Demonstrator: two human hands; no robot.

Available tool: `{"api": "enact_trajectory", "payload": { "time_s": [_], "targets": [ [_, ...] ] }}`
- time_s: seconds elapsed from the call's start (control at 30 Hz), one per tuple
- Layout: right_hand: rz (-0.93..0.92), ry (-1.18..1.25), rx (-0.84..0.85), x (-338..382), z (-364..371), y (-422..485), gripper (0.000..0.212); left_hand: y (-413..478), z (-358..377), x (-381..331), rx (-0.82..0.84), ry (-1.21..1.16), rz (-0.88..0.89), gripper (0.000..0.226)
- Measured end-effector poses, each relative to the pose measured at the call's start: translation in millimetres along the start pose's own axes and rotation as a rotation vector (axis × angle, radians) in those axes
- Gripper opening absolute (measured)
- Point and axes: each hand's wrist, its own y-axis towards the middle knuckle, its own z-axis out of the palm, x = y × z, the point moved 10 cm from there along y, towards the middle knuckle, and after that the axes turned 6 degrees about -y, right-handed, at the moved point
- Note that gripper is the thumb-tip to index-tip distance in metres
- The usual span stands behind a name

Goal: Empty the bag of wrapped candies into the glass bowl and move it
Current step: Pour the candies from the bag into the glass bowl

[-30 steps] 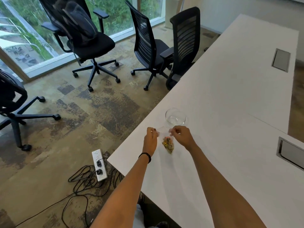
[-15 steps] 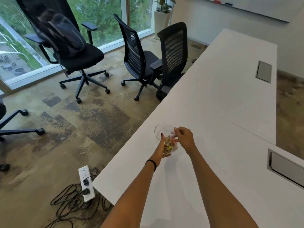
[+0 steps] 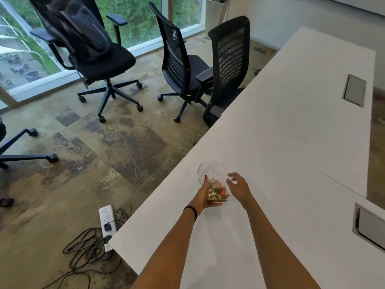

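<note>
**Two hands at the bag, bowl just beyond**

Two hands of mine are out over the white counter (image 3: 291,142), near its left edge. My left hand (image 3: 203,195) cradles the bag of wrapped candies (image 3: 215,190) from the left side and underneath, fingers curled round it, thumb lying along its near bottom edge. The bag is clear plastic, hard to make out on its own; what shows is its load, a bunched heap of mostly gold-foil wrappers with a few orange pieces on the right side. Its upper part rises thin and see-through towards the glass bowl (image 3: 210,171).

My right hand (image 3: 239,187) is just to the right of the bag, fingers spread and loosely bent, holding nothing; whether a fingertip touches the plastic I cannot tell.

The glass bowl stands on the counter directly behind the bag, close to the counter's left edge. It is round, clear and looks empty, with the white surface showing through it. The top of the bag overlaps its near rim from where I look.

A black band sits on my left wrist.
</note>
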Motion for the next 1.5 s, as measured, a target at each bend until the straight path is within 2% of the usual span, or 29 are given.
{"api": "enact_trajectory", "payload": {
  "time_s": [0.1,0.2,0.4,0.57,0.8,0.87,0.97,1.13,1.23,1.4,1.5],
  "targets": [
    [0.069,-0.001,0.175,-15.0,20.1,-0.8,0.031,6.6,-1.2,3.2,-0.008,-0.010,-0.030,0.065],
    [0.125,0.003,0.237,-22.1,28.5,-0.5,0.033,12.5,0.2,1.6,-0.007,-0.038,-0.027,0.060],
    [0.188,0.200,0.328,-23.2,36.2,3.4,0.034,17.6,0.7,-11.2,0.008,-0.018,-0.017,0.056],
    [0.170,0.253,0.196,-18.3,25.4,14.6,0.032,25.4,-8.3,-20.7,-0.027,0.093,-0.076,0.051],
    [0.123,0.310,-0.021,-13.0,7.2,28.9,0.016,23.7,-25.8,-69.8,-0.197,0.391,0.068,0.006],
    [0.096,0.331,-0.073,-9.4,1.6,31.7,0.011,20.7,-30.3,-81.5,-0.246,0.402,0.132,0.013],
    [0.038,0.292,-0.110,-0.2,-4.7,34.2,0.015,20.4,-33.5,-93.7,-0.278,0.390,0.186,0.007],
    [-0.051,0.142,-0.138,15.5,-15.5,35.8,0.022,23.9,-25.8,-105.8,-0.230,0.374,0.236,0.038],
    [-0.080,0.129,-0.161,18.8,-20.4,34.3,0.022,27.5,-19.6,-108.1,-0.190,0.434,0.231,0.049],
    [-0.096,0.119,-0.249,19.6,-28.8,33.8,0.016,24.7,-9.1,-112.7,-0.101,0.751,0.388,0.037],
    [-0.105,0.143,-0.273,22.5,-31.4,33.7,0.009,17.6,-10.9,-124.9,-0.136,0.877,0.536,0.027]
  ]
}}
